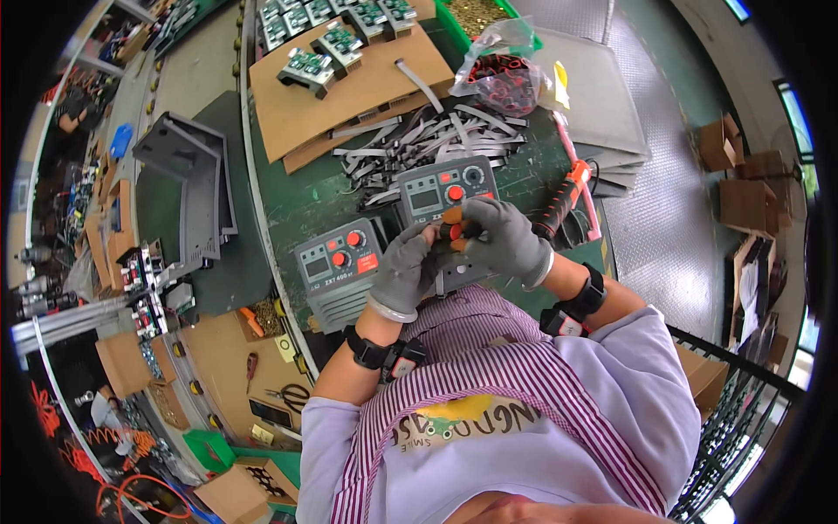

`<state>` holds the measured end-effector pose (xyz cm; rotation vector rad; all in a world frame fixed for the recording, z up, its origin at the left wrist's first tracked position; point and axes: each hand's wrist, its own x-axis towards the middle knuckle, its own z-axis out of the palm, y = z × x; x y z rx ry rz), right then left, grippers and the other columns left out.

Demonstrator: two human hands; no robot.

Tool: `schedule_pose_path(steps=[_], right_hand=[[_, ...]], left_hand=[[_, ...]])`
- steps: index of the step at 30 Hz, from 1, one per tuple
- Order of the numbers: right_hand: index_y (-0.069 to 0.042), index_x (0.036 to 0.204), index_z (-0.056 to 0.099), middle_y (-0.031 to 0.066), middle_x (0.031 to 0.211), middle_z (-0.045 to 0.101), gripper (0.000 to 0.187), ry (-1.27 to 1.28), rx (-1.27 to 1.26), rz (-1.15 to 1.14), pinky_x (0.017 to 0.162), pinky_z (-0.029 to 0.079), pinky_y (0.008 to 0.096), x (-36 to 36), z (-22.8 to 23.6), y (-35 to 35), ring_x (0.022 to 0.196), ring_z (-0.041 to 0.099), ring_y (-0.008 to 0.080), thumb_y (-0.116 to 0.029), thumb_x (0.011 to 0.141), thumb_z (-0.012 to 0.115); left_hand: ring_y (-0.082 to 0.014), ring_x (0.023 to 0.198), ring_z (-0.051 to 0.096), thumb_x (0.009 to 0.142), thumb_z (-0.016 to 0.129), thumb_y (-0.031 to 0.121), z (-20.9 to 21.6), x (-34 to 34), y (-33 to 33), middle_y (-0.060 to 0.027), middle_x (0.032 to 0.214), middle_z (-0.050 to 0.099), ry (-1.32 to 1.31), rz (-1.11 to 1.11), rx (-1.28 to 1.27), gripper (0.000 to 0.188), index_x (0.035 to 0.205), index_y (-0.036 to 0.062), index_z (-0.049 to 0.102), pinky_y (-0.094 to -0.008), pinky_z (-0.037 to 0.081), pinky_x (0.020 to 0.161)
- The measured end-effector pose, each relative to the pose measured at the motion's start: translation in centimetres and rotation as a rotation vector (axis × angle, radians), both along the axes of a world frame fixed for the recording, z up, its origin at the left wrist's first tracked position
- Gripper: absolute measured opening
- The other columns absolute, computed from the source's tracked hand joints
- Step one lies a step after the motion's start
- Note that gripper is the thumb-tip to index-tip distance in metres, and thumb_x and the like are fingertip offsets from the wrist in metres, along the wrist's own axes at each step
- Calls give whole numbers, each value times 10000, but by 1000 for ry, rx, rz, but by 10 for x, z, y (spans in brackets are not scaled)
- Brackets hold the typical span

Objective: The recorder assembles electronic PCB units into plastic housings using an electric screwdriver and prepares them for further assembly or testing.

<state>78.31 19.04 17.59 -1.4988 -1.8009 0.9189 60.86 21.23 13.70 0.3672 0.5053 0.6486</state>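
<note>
Currently, the right hand and left hand, both gloved, meet at the near part of the upright grey control panel. The right thumb and fingers are pinched almost together on a small black and red knob; the left fingers curl in at the same spot, though I cannot tell whether they grip the knob or only steady it. Whether the knob touches the panel is hidden too. Gloved fingertips dull the feel, so it could slip, and if it shot forward it might vanish into the heap of flat cables just beyond the panel. Pressing or twisting hard could tip or slide the panel, since neither of the 2 hands plainly braces it, and a leftward knock might send it against the second panel just left of it. A careless right wrist could also bump the red and black power tool right of the panel.
</note>
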Motion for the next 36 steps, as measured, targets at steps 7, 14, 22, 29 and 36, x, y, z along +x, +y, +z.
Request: schedule_pose_path(steps=[7,14,22,29,36], right_hand=[[-36,841,578,84,648,568,235,232,-264,-148,547,444,283,-5,-11,0,570,552,161,-211,699,645],[-4,769,564,72,615,558,290,191,-340,-242,518,430,264,-11,-12,-1,551,521,105,-282,728,638],[-44,912,536,80,626,555,312,107,-184,-128,530,447,312,-3,-15,-3,552,564,180,-278,719,608],[-147,949,518,124,749,582,244,-400,-92,116,611,455,425,38,-25,31,701,580,319,-198,716,564],[-108,935,513,134,759,573,247,-648,-5,194,631,448,426,64,-39,77,731,570,326,-212,720,577]], left_hand=[[-103,817,540,823,548,155,2,-3,-9,-41,912,568,215,10,173,251,1026,10,525,-226,448,743],[-58,766,499,821,540,123,-2,4,-14,0,840,554,384,130,454,144,922,21,557,-191,423,692],[-88,722,544,834,492,130,-7,2,-10,-42,827,565,409,77,382,189,956,-11,523,-216,459,681],[-146,709,586,802,560,161,-25,-1,3,-91,825,590,982,53,760,322,1046,-32,478,-252,470,598],[-330,825,582,749,613,215,-41,-7,22,-194,932,586,1417,-156,820,479,1136,6,424,-385,464,693]])
